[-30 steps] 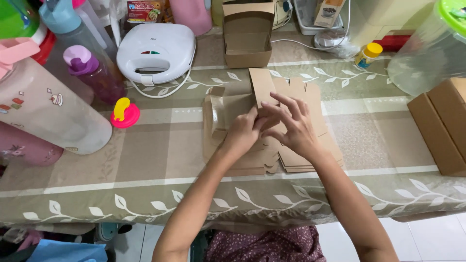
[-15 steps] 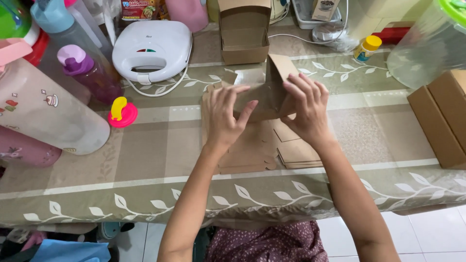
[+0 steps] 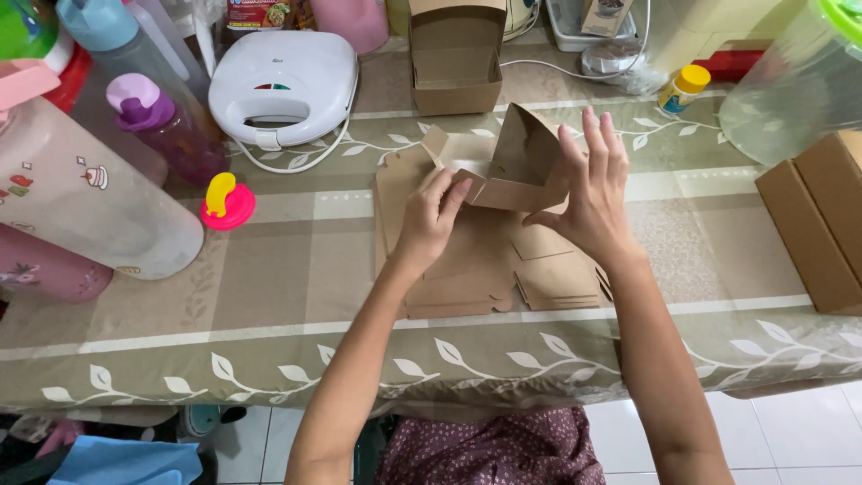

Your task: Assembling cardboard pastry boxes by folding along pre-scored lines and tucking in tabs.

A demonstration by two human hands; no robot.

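A half-formed brown cardboard box (image 3: pixel 512 166) is held just above the table, over a stack of flat box blanks (image 3: pixel 485 260) that lies on the patterned tablecloth (image 3: pixel 296 278). The box is seen tilted, its open mouth turned up and toward the person, with one loose flap (image 3: pixel 437 142) projecting to the left. Its long axis is judged to run roughly left to right, between the two hands. The left hand (image 3: pixel 429 216) is placed at the lower left corner of the box, its fingers pressed together against the folded edge, which is pinched between fingertips and thumb. The right hand (image 3: pixel 588 193) is set against the right wall of the box, its fingers spread and upright along the panel, with the thumb tucked under the lower edge; the panel is braced rather than clenched. Both hands are in contact with the box, the left being the nearer to the loose flap. An already assembled box (image 3: pixel 456 54) is noted standing open at the far edge of the table, well apart from the hands. A white sandwich maker (image 3: pixel 283 81) is noted to the left of it, with its cord trailing forward. A small pink and yellow lid (image 3: pixel 226 202) lies left of the stack, near but not touching it. More cardboard boxes (image 3: pixel 822 220) rest at the right edge.
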